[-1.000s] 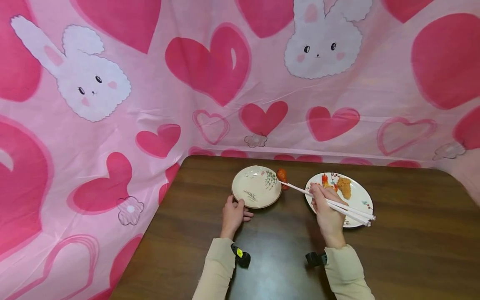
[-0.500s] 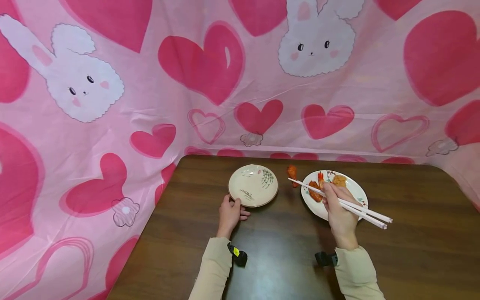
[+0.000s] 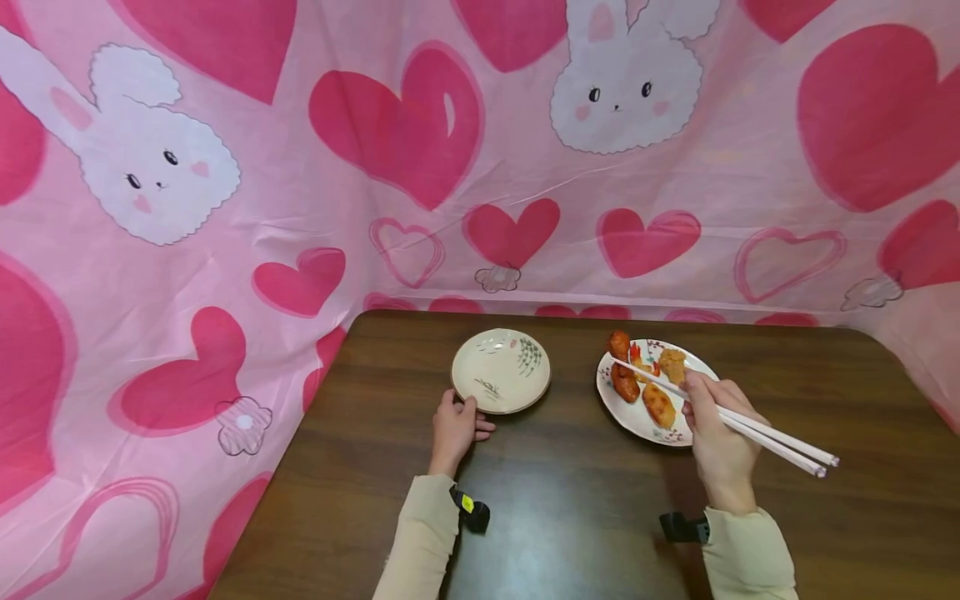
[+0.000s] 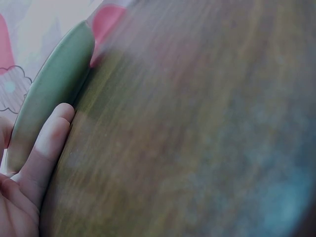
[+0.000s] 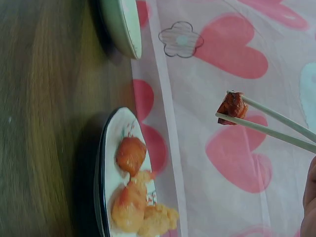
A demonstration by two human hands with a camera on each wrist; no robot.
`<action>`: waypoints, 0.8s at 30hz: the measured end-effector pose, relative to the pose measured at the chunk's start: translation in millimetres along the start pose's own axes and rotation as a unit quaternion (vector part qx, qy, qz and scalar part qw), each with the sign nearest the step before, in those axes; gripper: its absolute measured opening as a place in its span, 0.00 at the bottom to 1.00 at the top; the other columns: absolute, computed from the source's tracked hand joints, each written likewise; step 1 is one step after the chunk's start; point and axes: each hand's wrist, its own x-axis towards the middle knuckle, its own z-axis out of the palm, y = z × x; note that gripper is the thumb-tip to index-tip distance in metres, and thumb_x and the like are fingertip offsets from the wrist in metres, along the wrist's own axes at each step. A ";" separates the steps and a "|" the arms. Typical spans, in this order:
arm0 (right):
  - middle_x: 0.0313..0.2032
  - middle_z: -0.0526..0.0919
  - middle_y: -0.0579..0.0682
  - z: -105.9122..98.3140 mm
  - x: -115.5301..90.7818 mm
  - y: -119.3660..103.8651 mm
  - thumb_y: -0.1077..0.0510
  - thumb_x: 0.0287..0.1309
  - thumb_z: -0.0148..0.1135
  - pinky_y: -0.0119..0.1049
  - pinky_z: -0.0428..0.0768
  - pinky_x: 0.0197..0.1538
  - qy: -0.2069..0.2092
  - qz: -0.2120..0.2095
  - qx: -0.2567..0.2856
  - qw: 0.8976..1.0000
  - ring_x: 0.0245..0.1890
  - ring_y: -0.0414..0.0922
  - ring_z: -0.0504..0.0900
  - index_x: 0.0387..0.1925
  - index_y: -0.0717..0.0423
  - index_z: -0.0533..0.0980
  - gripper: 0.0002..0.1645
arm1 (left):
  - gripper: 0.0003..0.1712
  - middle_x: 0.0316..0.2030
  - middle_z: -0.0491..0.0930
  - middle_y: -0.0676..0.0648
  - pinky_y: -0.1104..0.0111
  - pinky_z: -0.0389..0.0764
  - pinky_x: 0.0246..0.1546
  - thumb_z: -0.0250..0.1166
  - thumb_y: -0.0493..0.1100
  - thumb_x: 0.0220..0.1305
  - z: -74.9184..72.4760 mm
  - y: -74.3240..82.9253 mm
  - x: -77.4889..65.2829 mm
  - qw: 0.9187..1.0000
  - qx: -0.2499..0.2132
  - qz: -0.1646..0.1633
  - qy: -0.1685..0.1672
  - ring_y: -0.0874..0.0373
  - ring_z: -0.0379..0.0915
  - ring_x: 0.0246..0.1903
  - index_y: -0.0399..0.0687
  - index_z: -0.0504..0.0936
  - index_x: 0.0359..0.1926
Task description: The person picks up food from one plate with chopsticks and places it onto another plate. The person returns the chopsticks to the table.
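Note:
My right hand (image 3: 723, 446) holds a pair of white chopsticks (image 3: 795, 442), whose tips grip a reddish-brown drumstick (image 3: 618, 343). In the right wrist view the drumstick (image 5: 232, 107) shows between the tips, above the food plate's level. The white oval plate (image 3: 633, 422) bears a glazed brown piece (image 3: 625, 387), a shrimp with a red tail (image 3: 642, 362), a golden oval piece (image 3: 659, 407) and a fried nugget (image 3: 672, 365). At the left, my left hand (image 3: 455, 431) pinches the near rim of a cream round plate (image 3: 501, 371), thumb on top. Its underside (image 4: 54, 84) faces the left wrist camera.
Both plates stand on a dark wooden table (image 3: 555, 500), the oval one to the right of the round one. Behind and to the left hangs a pink cloth (image 3: 540, 175) with hearts and rabbits. A small black camera (image 3: 682, 527) is strapped at the right wrist.
My right hand has moved rightward with the chopsticks and drumstick, from beside the round plate to the oval plate's far left edge. The left hand keeps its hold on the round plate.

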 end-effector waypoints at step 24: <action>0.22 0.84 0.46 -48.0 3.1 -10.6 0.69 0.49 0.69 0.18 0.77 0.19 0.081 0.015 -0.024 0.996 0.15 0.35 0.77 0.39 0.77 0.81 0.15 | 0.25 0.28 0.84 0.38 0.64 0.87 0.24 0.50 0.43 0.70 0.6 0.6 -0.2 1.000 0.003 0.003 0.001 0.53 0.85 0.23 0.39 0.62 0.64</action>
